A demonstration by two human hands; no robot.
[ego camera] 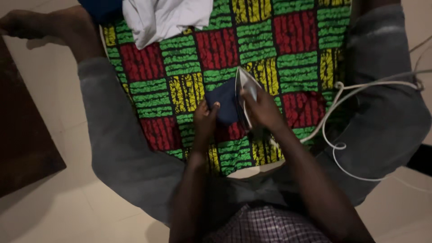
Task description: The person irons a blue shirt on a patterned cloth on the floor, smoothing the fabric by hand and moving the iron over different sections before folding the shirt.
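My right hand (264, 110) grips a clothes iron (245, 85), tilted up on its edge so its pale soleplate faces left. My left hand (204, 120) presses a small dark blue cloth (225, 102) against that soleplate. Both hands work over a patterned cloth (225, 49) of green, red and yellow squares spread between my legs. The iron's white cord (335, 114) loops off to the right over my grey trouser leg.
A white garment (164, 18) and a dark blue one (101, 8) lie at the far edge of the patterned cloth. My bare foot (42, 24) rests at the upper left on pale floor tiles. A dark brown board (22, 135) lies at the left.
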